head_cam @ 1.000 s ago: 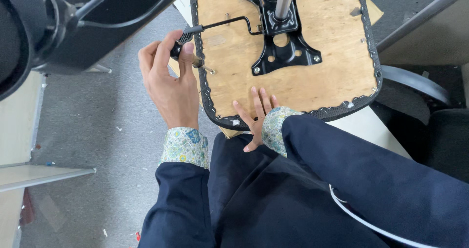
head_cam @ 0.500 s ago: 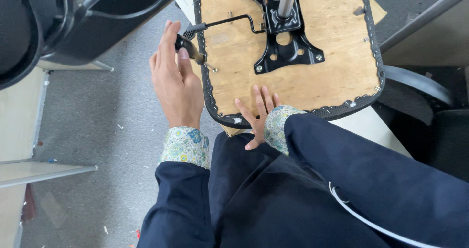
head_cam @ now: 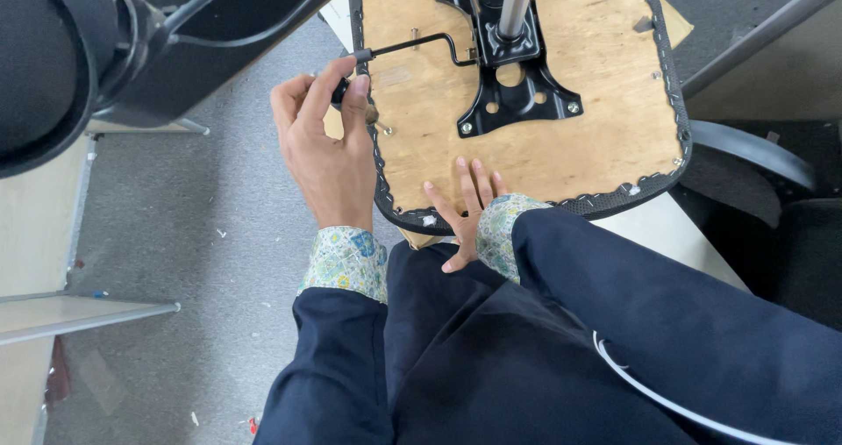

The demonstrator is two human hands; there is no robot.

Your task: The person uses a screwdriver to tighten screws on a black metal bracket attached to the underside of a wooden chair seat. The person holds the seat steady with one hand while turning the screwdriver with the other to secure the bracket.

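- An upturned seat [head_cam: 544,138] is seen from above, its bare plywood underside facing the camera, across the person's lap.
- The plywood is pale tan, with a few small screws and holes scattered over it.
- The seat's edge is wrapped in black mesh fabric, fixed along the rim by a row of staples.
- A black metal plate [head_cam: 513,77] is bolted near the middle of the plywood, with a round hole in it and bolts at its corners.
- A chrome column [head_cam: 513,2] rises from the plate toward the camera.
- A thin black lever [head_cam: 412,46] runs from the plate to the seat's left edge, bent in a step near the plate and ending in a dark handle.
- The left hand [head_cam: 329,151] is held at the seat's left edge, its fingers [head_cam: 355,94] clenched around the lever's handle.
- The right hand [head_cam: 465,213] lies flat on the plywood at the seat's near edge, fingers released and spread, grasping nothing.
- Both wrists show patterned cuffs under dark blue sleeves.
- Grey carpet [head_cam: 202,226] is seen to the left, below the seat.
- Another black chair part [head_cam: 105,50] is seen at the upper left.
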